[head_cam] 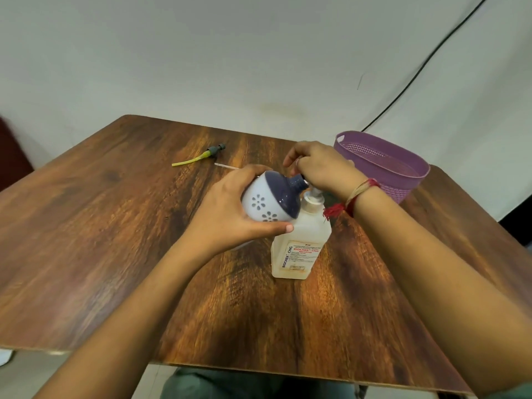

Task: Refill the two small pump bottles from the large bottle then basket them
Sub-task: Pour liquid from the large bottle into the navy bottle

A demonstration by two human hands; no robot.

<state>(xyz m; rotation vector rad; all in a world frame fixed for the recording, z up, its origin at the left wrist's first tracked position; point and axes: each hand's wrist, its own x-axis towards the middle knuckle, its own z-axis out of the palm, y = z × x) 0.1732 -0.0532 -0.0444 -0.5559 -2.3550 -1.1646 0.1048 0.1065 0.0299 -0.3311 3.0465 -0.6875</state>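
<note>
My left hand grips a small round bottle, white with flower cut-outs and a dark blue top, tilted so its neck points right. My right hand is closed over the pump head of the large translucent bottle, which stands upright on the table with a white label. The small bottle's open neck sits right at the large bottle's pump nozzle under my right hand. A purple basket stands at the back right, just behind my right hand. No second small bottle shows.
A loose pump head with a yellow-green tube lies at the back of the wooden table, and a thin clear tube lies beside it. A black cable runs down the wall behind the basket.
</note>
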